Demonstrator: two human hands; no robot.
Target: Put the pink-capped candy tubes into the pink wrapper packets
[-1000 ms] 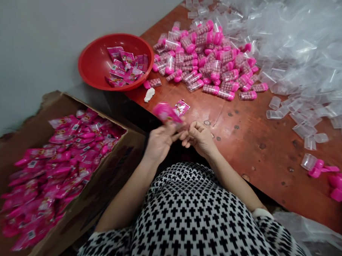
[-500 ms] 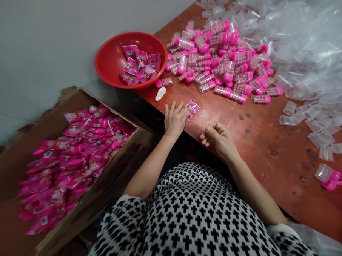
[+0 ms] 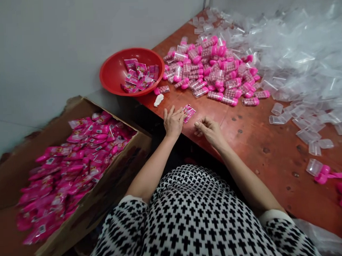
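Note:
My left hand [image 3: 173,121] lies near the table's front edge with its fingers spread, the fingertips touching a small pink printed packet [image 3: 189,113] that rests flat on the brown table [image 3: 259,139]. My right hand [image 3: 207,129] sits just to the right of it, fingers curled and pinched together; whether anything is in them I cannot make out. A heap of pink-capped tubes [image 3: 211,71] filled with pink beads lies beyond the hands.
A red bowl [image 3: 114,72] holding several pink packets stands at the table's far left corner. A cardboard box [image 3: 111,179] full of pink sealed packs sits on the left. Clear empty tubes [image 3: 298,69] pile up at the right, and loose pink caps [image 3: 334,181] lie near the right edge. A white scrap [image 3: 158,100] lies by the bowl.
A second ago my left hand held a pink pack beside my right hand; it has since let go and reached out flat to the packet on the table. The right hand stays curled.

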